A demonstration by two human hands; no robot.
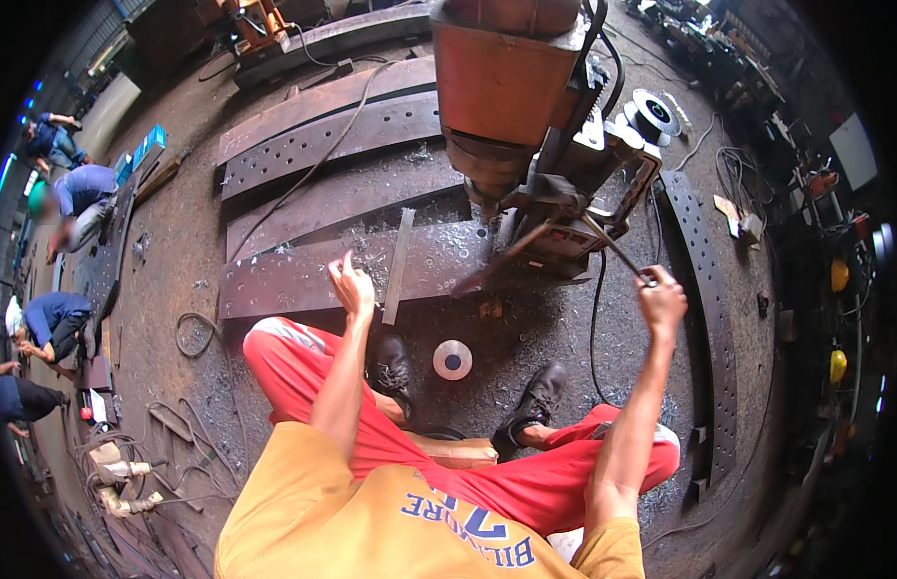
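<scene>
A magnetic drill with an orange motor housing (506, 92) stands on a dark steel plate (275, 285). My right hand (663, 299) is closed round the end of a feed lever (617, 249) on the drill's right side. Another lever blurs across the drill's front. My left hand (351, 285) is over the plate's near edge, fingers loosely bent and apart, with nothing visible in it. Just right of it, a flat metal strip (400, 265) lies across the plate. The drill's tip meets the plate near its right end; the drill body partly hides that spot. Metal shavings lie about.
Drilled steel plates (391, 121) lie behind. A long perforated beam (699, 289) runs along the right. A white round object (452, 360) sits between my shoes, a cable spool (653, 114) beyond the drill. Hoses (193, 439) tangle at lower left. Several co-workers (82, 193) crouch or bend far left.
</scene>
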